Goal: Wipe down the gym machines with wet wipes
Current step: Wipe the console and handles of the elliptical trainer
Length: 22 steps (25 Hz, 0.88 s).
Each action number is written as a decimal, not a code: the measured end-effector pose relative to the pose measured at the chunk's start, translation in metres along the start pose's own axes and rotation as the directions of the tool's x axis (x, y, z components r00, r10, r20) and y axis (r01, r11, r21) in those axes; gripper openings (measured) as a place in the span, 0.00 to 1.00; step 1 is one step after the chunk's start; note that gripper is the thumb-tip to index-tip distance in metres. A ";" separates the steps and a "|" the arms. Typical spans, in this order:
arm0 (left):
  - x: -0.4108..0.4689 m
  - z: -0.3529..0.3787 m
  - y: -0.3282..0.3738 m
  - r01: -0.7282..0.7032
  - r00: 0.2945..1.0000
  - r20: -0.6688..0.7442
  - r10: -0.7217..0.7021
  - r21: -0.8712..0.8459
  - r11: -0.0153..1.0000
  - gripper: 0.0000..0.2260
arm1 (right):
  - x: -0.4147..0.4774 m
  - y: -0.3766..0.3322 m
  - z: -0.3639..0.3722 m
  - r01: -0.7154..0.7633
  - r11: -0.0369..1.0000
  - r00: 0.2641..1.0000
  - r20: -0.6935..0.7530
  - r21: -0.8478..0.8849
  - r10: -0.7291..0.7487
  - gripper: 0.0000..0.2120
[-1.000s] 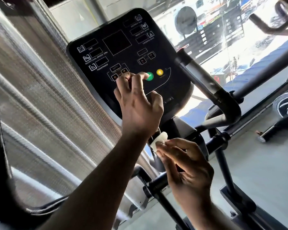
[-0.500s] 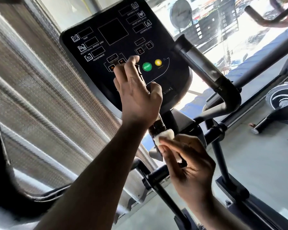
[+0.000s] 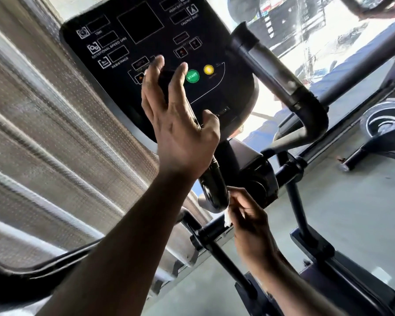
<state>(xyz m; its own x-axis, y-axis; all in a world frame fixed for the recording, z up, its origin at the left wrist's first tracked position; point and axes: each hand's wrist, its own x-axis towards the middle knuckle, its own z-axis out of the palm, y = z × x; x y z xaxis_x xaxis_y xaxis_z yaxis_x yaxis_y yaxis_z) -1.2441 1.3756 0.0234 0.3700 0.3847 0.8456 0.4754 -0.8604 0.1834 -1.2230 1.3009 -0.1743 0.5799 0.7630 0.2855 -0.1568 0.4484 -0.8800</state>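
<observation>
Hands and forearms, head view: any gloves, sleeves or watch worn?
No. The left hand and right hand are bare: no gloves, rings or watch show. Left forearm and right forearm are uncovered; a white patch at the bottom-left edge may be clothing.

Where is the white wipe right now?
Head view, lower middle: the white wipe is pinched in the right hand, touching the bottom end of the black handle, below the console.
</observation>
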 end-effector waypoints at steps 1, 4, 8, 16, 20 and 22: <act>-0.003 0.000 0.000 -0.021 1.000 0.015 0.020 0.034 0.999 0.35 | 0.004 0.004 0.000 -0.038 0.999 0.998 0.048 0.022 0.037 0.11; -0.018 0.003 -0.004 -0.155 0.986 0.078 0.149 0.073 0.985 0.33 | 0.003 -0.001 0.007 0.038 0.962 0.999 0.027 0.270 -0.047 0.13; -0.021 0.002 -0.007 -0.182 0.981 0.075 0.177 0.058 0.982 0.32 | 0.009 0.026 0.019 -0.006 0.961 1.000 -0.009 0.276 0.009 0.15; -0.020 0.003 -0.006 -0.164 0.982 0.109 0.155 0.081 0.983 0.32 | 0.021 0.066 0.015 0.008 0.989 0.999 -0.040 -0.150 -0.014 0.19; -0.020 0.002 -0.008 -0.136 0.987 0.106 0.124 0.110 0.985 0.29 | 0.047 0.079 0.015 0.070 0.919 0.996 -0.031 -0.389 -0.089 0.12; -0.021 0.002 -0.009 -0.154 0.983 0.115 0.142 0.102 0.983 0.29 | 0.046 0.073 0.016 0.069 0.929 0.992 -0.074 -0.363 -0.102 0.14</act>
<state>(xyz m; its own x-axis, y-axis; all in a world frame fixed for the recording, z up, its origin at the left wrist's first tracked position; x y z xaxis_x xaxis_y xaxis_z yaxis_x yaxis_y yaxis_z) -1.2545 1.3756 0.0032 0.5232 0.2946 0.7997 0.4916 -0.8708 -0.0008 -1.2206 1.3760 -0.2195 0.6502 0.6768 0.3452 0.1842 0.3004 -0.9358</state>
